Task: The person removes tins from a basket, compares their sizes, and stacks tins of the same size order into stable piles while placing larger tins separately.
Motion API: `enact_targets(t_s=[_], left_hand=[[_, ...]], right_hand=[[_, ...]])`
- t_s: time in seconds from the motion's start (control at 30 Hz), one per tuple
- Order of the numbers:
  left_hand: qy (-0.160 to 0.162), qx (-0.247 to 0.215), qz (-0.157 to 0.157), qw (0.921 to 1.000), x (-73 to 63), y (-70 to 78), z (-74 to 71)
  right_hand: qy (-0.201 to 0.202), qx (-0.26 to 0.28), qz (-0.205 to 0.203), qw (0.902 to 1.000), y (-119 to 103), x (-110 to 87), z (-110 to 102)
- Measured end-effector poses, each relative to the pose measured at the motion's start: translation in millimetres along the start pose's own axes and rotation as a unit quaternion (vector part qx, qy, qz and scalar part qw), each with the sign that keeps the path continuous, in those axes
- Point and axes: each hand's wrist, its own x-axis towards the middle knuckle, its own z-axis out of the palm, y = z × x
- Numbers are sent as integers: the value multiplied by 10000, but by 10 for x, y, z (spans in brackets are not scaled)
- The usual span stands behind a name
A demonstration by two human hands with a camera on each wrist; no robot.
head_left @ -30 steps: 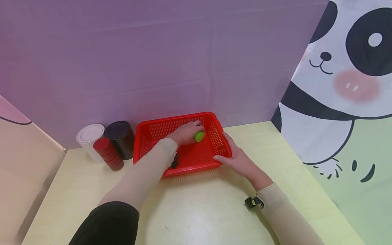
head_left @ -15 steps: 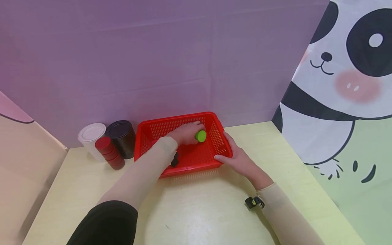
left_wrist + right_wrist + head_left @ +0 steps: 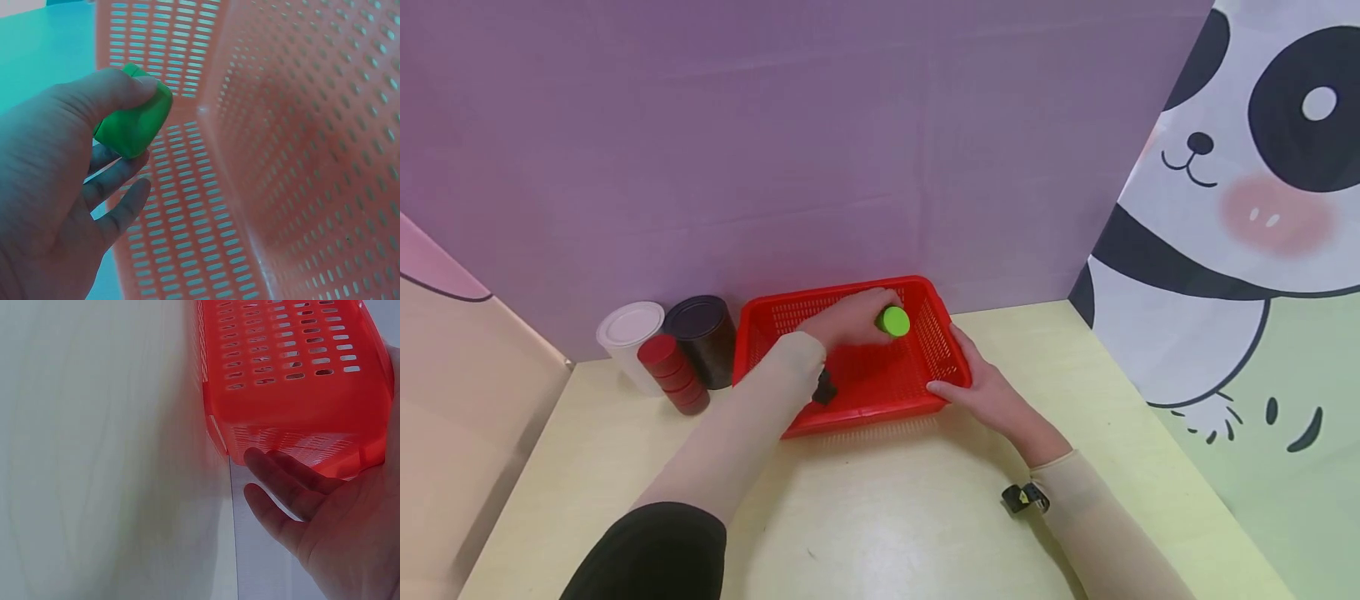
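Observation:
My left hand [image 3: 853, 318] is inside the red basket [image 3: 887, 408], over its floor. Between its thumb and fingers it pinches a small green piece [image 3: 140, 122] with a round, flat end; in the head view that lime-green end [image 3: 895, 322] faces up. Part of the green piece is hidden by the hand. At the basket's right end my right hand [image 3: 988, 387] grips the wall, thumb over the rim and fingers outside. The right wrist view shows these fingers [image 3: 275, 481] spread near the perforated end wall, with the thumb out of sight.
Left of the basket stand a white lidded canister [image 3: 628, 333] and a dark canister [image 3: 703, 337]. A stack of red round containers [image 3: 673, 375] leans in front of them. A purple backdrop [image 3: 805, 167] rises close behind the basket, and a panda-print sheet [image 3: 1195, 333] borders the right.
My left hand has lifted a little with the green piece, whose round end now faces the head camera more fully. The right hand keeps its hold on the basket.

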Motion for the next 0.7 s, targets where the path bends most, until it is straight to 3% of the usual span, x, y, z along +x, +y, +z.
enact_targets(t_s=[0.2, 0.4, 0.7], left_hand=[[231, -280, 89, 9993, -141, -16, -115], [423, -349, -43, 9985, -319, -40, -215], [413, -182, -195, 9988, -602, -106, -327]], right_hand=[[77, -36, 13, 10000, 16, 18, 3], [104, -68, -26, 9999, 22, 33, 3], [101, -78, 44, 9999, -3, 39, 22]])
